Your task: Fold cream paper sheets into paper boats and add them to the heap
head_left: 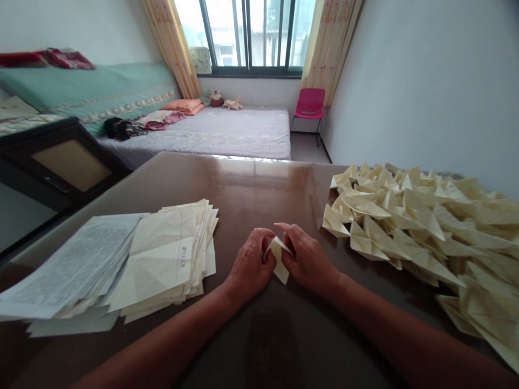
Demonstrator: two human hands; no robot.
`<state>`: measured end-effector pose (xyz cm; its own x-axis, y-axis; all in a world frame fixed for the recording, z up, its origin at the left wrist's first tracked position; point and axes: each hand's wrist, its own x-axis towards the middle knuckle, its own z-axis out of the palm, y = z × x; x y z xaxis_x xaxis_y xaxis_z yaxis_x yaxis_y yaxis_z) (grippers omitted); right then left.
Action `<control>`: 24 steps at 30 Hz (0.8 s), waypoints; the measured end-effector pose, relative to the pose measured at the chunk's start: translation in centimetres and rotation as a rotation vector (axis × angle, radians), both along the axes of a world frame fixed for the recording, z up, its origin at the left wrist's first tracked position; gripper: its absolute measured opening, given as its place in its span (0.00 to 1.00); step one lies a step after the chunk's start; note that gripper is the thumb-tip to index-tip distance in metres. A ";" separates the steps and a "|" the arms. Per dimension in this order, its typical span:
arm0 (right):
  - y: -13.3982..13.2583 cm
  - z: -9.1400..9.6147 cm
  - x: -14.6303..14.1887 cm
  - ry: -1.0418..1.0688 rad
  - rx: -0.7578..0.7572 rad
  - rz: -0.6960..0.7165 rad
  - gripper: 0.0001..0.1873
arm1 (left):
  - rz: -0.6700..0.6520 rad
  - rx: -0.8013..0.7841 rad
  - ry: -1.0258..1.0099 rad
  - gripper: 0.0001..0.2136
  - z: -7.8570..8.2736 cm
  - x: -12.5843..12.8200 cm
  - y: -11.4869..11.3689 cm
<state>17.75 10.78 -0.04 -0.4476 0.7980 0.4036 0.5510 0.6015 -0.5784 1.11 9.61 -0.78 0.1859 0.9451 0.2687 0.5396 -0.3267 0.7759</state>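
Between my two hands is a small piece of folded cream paper [279, 262], its top forming a peak and its lower end pointing toward me. My left hand [253, 256] pinches its left side with thumb and bent fingers. On the other side my right hand [306, 254] grips the right edge, one finger stretched out above the paper. Parts of the paper are hidden behind my fingers. To the left lies a stack of creased cream sheets [162, 248], and a large heap of folded paper pieces [405, 216] covers the right side of the table.
White printed sheets [77, 259] overlap the cream stack at the left. The brown glossy table [243, 194] reaches toward a bed [239, 127]. A pink chair [310, 104] stands by the right wall, and a dark cabinet [60, 162] is at the left.
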 end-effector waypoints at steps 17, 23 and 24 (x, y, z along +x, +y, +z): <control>2.7 -1.4 2.0 -0.167 0.033 0.053 0.14 | -0.070 0.091 0.438 0.06 0.2 -1.7 1.4; 3.5 -0.8 3.8 -0.247 -0.004 0.241 0.09 | -0.199 0.162 0.658 0.06 0.7 -2.5 0.9; 3.7 -0.6 4.0 -0.246 -0.015 0.270 0.10 | -0.216 0.184 0.671 0.06 0.7 -2.7 0.9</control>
